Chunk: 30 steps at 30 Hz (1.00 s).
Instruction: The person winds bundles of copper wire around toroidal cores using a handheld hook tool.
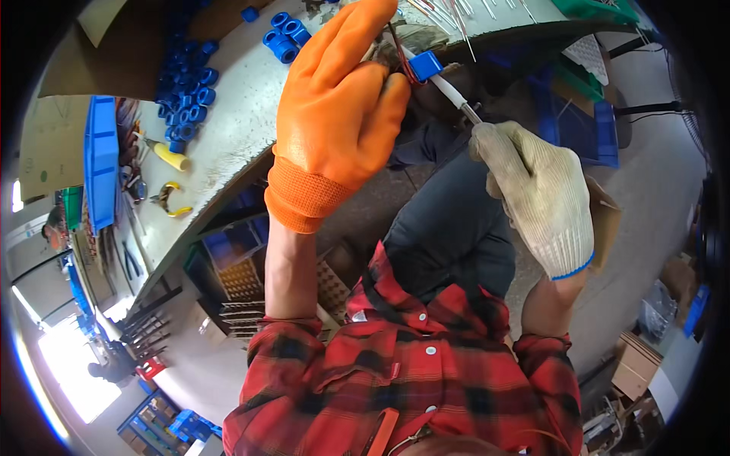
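My left hand (334, 121), in an orange rubber glove, is over the bench edge. Its lower fingers are curled while the upper ones reach forward; whatever they grip is hidden. Dark red wire (401, 57) runs beside its fingertips. My right hand (544, 190), in an off-white knit glove with a blue hem, pinches the metal end of a slim white rod (450, 92). The rod slants up and left toward my left hand. Around it sits a blue fitting (426, 67), between my two hands.
Blue ring-shaped fittings (182, 114) lie piled on the worn bench (236, 91), with several more (286, 38) nearer my left hand. Yellow-handled pliers (173, 200) and a yellow-handled tool (169, 155) rest at left. Thin metal rods (449, 15) lie at the far edge. Blue crates (574, 121) stand below, right.
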### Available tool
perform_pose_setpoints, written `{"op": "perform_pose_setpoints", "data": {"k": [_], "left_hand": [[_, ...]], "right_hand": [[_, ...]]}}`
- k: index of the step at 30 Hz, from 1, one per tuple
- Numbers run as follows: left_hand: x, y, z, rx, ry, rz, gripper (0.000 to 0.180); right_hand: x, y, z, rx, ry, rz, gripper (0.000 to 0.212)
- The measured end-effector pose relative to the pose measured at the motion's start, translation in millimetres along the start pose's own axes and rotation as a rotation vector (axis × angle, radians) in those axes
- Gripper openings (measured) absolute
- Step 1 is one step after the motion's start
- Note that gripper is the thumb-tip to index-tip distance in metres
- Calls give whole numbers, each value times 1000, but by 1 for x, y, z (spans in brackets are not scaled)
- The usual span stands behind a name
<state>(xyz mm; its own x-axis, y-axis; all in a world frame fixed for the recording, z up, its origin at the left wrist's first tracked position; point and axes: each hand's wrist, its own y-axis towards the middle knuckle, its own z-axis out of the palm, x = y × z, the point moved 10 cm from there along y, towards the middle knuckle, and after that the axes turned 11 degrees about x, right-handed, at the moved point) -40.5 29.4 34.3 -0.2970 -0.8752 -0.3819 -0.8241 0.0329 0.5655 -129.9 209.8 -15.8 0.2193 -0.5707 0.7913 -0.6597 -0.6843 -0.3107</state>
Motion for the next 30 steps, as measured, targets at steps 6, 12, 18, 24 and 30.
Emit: {"op": "perform_pose_setpoints", "data": {"k": [6, 12, 18, 24, 30], "left_hand": [[-8, -4, 11, 15, -16, 10, 15], [7, -2, -5, 13, -57, 33, 15], [10, -5, -3, -40, -112, 179, 16], [21, -1, 3, 63, -194, 36, 15], [17, 0, 3, 69, -184, 28, 14]], "right_hand": [[-36, -31, 35, 65, 284, 52, 31], [-138, -186, 45, 315, 592, 404, 30], [-143, -159, 9, -49, 142, 408, 28], [51, -36, 4, -430, -683, -357, 17], [-12, -20, 11, -83, 6, 130, 23]]}}
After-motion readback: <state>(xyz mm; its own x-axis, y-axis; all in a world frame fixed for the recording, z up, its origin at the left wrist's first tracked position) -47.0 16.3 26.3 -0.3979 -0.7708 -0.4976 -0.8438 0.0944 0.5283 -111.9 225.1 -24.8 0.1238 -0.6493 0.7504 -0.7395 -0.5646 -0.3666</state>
